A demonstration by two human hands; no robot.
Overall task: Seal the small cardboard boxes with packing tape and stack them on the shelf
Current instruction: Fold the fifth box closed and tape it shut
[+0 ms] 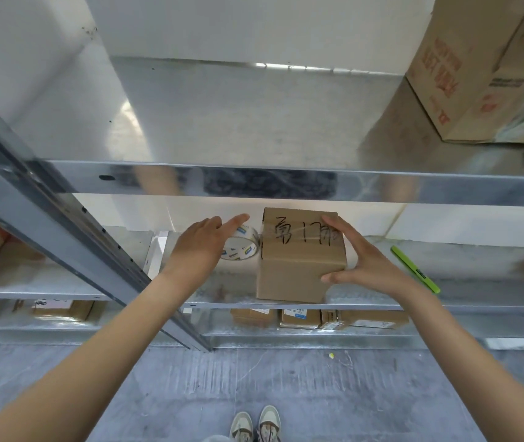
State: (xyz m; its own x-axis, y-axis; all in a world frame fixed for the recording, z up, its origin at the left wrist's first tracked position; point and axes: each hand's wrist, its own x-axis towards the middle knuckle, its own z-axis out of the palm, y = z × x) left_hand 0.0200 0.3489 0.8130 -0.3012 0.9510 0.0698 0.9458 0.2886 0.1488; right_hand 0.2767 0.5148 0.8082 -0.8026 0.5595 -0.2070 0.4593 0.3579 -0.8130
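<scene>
A small brown cardboard box (299, 256) stands upright near the front edge of the metal shelf (382, 303), black handwriting on its top under a strip of clear packing tape. The right hand (366, 260) grasps its right side, thumb on the front corner and fingers over the top. At the box's nine o'clock lies a tape roll (243, 247); the left hand (205, 240), fingers relaxed and released, reaches over it. A green marker (415, 269) lies at three o'clock.

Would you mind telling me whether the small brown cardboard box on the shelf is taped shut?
Shut: the small brown cardboard box has flat flaps with clear tape across its handwritten top.
</scene>
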